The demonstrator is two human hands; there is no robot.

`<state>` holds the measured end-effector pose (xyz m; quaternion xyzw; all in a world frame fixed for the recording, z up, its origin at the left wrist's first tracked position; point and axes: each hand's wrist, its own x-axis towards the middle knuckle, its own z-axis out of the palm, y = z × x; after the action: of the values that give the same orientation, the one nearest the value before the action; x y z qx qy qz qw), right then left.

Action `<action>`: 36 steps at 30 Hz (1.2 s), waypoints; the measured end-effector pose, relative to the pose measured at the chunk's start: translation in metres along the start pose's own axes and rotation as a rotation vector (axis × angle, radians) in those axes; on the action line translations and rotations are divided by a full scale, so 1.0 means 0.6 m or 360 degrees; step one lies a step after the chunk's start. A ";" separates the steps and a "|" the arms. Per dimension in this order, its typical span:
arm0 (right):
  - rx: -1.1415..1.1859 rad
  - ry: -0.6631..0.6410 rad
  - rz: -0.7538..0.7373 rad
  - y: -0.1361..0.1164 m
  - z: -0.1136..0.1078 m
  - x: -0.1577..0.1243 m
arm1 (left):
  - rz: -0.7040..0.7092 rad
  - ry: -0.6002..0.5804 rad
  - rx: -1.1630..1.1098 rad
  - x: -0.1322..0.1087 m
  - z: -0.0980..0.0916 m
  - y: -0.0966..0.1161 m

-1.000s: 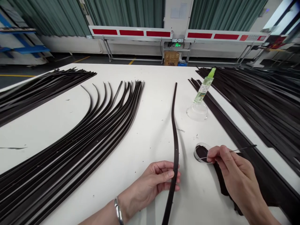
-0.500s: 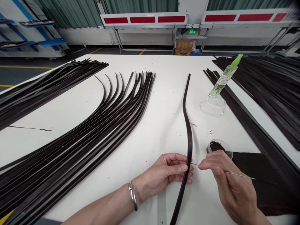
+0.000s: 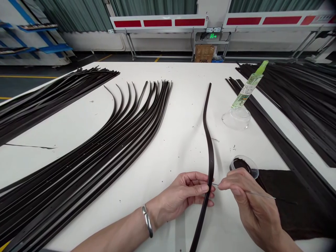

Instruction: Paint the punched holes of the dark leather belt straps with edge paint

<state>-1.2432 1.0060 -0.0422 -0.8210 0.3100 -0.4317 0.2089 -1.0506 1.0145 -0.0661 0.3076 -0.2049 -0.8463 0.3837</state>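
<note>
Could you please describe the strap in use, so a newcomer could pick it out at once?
On the white worktable, look right of the big fanned bundle of dark straps. One dark strap lies alone there. Unlike its neighbours, it is pinched in the left hand, a thin metal rod in the right hand nearly touching it.

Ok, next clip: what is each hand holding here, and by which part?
The left hand pinches a dark leather belt strip low along its length, between thumb and fingers. The right hand grips a thin metal rod near the end pointing at the strip.
</note>
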 end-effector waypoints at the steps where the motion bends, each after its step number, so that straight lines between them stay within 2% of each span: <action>1: -0.0010 0.0006 -0.0009 0.000 0.001 0.000 | 0.0003 -0.0005 0.0003 0.000 0.000 0.000; 11: -0.0046 -0.0021 -0.0155 0.007 0.004 -0.006 | 0.0024 -0.0030 0.0020 0.000 0.000 -0.002; 21: -0.0063 -0.0002 -0.0114 0.005 0.008 -0.008 | 0.0037 -0.0014 -0.0009 0.000 0.000 -0.003; 24: 0.0029 0.0050 0.0039 0.000 0.005 -0.016 | 0.0034 -0.0030 -0.0016 -0.002 0.001 -0.002; 29: -0.0151 0.0297 0.0530 -0.004 0.008 -0.027 | 0.0031 -0.0048 -0.0035 -0.006 0.005 0.002; 33: -0.0043 0.0151 0.0952 -0.009 0.018 -0.008 | 0.0057 -0.0071 -0.0049 -0.008 0.007 0.005; 36: 0.0246 0.0129 0.1098 -0.013 0.023 0.014 | 0.0079 -0.0084 -0.0042 -0.011 0.007 0.005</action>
<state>-1.2254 1.0070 -0.0401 -0.6318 0.5434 -0.3901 0.3915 -1.0482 1.0183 -0.0589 0.2749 -0.2113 -0.8469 0.4032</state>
